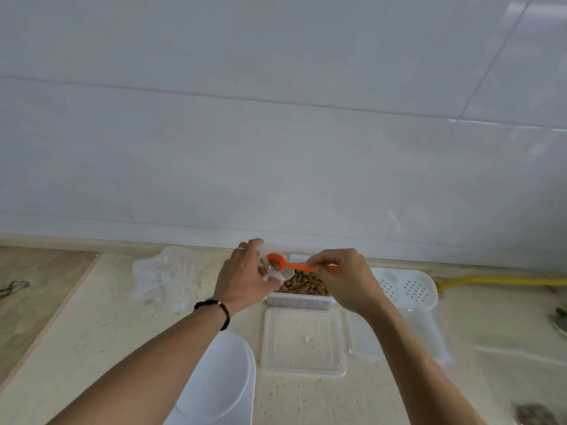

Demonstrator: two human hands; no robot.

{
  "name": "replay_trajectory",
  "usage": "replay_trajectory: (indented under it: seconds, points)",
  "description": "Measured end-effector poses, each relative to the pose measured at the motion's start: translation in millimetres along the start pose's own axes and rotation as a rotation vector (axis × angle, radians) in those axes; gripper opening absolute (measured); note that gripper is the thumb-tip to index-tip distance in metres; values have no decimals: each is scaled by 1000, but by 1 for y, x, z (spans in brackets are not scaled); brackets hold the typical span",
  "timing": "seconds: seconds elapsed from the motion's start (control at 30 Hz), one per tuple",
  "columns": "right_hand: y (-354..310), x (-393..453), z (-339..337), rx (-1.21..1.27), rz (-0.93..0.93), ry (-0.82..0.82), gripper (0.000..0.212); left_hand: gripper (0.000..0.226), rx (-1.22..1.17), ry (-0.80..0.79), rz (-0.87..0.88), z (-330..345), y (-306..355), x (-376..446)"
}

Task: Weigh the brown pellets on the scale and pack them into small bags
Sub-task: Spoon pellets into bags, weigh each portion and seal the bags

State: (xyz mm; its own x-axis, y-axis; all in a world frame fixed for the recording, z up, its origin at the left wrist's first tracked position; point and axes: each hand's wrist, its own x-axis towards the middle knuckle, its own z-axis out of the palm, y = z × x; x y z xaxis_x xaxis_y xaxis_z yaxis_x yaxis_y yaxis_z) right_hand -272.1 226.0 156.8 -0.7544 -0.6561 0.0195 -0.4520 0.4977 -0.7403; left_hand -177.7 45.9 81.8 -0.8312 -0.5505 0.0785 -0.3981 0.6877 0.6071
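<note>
Brown pellets (305,285) fill a clear plastic box (297,303) against the wall. My left hand (245,277) holds a small clear bag (277,273) open just left of the box. My right hand (343,277) pinches the handle of an orange spoon (290,265), whose bowl carries a few pellets and sits at the bag's mouth. The scale is not visible.
The box's clear lid (303,342) lies in front of it. A pile of clear bags (165,277) sits to the left, a white bowl (221,381) near me, white perforated trays (408,289) to the right, a yellow hose (503,281) at far right.
</note>
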Motion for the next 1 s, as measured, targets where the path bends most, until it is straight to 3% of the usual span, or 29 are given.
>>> replay_trajectory:
  seconds: [0.07, 0.17, 0.33, 0.47, 0.53, 0.8, 1.0]
  points:
    - [-7, -3, 3, -168, -120, 23, 29, 87, 15, 5, 30, 0, 0, -2]
    - [-7, -5, 2, -216, -176, 81, 29, 85, 27, 32, 58, 0, -3, -3]
    - [3, 0, -3, 50, -69, 87, 22, 85, 30, 30, 59, -3, -9, -3]
    - [17, 10, -2, 262, 64, 204, 28, 87, 20, 29, 40, -6, -12, -2]
    - [31, 16, 1, 219, 167, 247, 26, 88, 14, 42, 32, -9, -14, -2]
    - [72, 29, 50, -269, 310, 188, 31, 97, -89, 124, 31, -21, -26, -11]
    - [71, 42, 79, -107, 299, 60, 34, 96, -67, 135, 6, -32, -35, -19]
